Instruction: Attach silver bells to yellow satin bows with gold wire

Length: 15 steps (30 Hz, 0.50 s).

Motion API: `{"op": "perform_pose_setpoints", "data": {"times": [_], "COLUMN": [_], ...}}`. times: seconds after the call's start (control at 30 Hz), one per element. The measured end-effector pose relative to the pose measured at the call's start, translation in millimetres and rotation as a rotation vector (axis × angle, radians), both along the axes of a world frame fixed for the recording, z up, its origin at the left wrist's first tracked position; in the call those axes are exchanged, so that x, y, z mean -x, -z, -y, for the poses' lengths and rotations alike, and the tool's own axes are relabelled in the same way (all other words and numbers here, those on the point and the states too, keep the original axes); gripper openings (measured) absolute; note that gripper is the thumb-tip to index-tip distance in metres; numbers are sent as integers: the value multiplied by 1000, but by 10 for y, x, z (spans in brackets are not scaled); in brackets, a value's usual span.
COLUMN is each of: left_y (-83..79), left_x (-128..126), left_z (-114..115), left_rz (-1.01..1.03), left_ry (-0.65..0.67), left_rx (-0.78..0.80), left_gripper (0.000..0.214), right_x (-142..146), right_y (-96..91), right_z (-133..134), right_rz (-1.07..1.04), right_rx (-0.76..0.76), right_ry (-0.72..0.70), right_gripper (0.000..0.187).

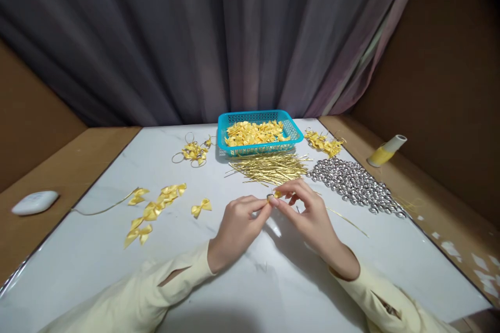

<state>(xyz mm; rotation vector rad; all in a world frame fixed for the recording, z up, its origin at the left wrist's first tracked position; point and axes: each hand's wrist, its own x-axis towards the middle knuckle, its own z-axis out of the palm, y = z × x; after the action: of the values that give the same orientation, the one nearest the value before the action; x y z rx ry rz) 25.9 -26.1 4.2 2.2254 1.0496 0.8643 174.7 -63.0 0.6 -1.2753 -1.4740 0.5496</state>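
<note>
My left hand point(242, 221) and my right hand point(310, 218) meet over the middle of the white table point(234, 296), fingertips pinched together. Between them is a small yellow ribbon bow point(277, 194) with a silver bead point(270, 196) against it; the fingers cover most of both. A gold twist tie point(347, 220) extends to the right from behind my right hand; whether it joins the bow I cannot tell. Just beyond my fingers lies a heap of gold twist ties point(269, 168). One loose yellow bow point(201, 208) rests left of my left hand.
A blue basket point(221, 132) of yellow bows stands at the back. Silver beads point(355, 184) spread at right. Bow clusters with loops lie at back left point(195, 152) and back right point(323, 143). More bows point(156, 208) lie left. A white object point(35, 203) and a yellow-wrapped cone point(386, 151) flank the table.
</note>
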Motion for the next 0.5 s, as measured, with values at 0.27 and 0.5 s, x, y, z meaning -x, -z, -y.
{"op": "perform_pose_setpoints", "data": {"times": [0.27,0.5], "left_y": [9,-38], "left_x": [1,-3], "left_z": [19,21], "left_rz": [-49,-2], "left_ry": [44,34], "left_rx": [-11,101], "left_gripper": [27,27], "right_x": [6,-39], "right_y": [64,84], "right_z": [-31,-70], "right_rz": [-179,-365], "right_rx": [81,143], "right_ry": [-20,-69], "right_gripper": [9,13]}}
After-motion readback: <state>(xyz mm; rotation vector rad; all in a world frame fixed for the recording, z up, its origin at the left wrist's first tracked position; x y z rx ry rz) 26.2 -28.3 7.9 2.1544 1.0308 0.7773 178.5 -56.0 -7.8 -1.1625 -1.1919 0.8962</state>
